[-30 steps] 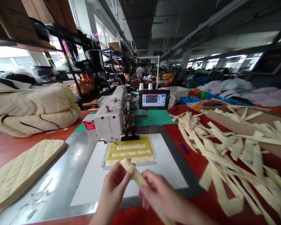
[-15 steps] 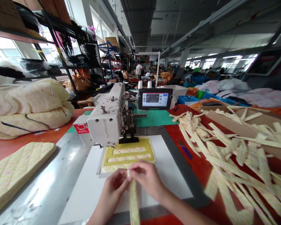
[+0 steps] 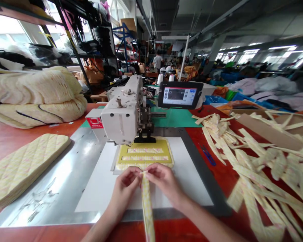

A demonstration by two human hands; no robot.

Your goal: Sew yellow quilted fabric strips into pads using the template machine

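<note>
On the red table, the sewing machine [image 3: 121,117] stands just beyond my hands, a stack of quilted pieces [image 3: 32,164] to the left and loose strips [image 3: 257,181] to the right. My left hand [image 3: 128,183] and right hand [image 3: 163,179] pinch the top of a fabric strip [image 3: 147,205], hanging toward me. Half a second ago, the fingertips overlapped the quilted panel [image 3: 145,165]; now they sit at its near edge.

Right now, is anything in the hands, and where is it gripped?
Yes: a patterned fabric strip, pinched at its upper end by the left hand and right hand; the rest hangs toward the wearer.
</note>
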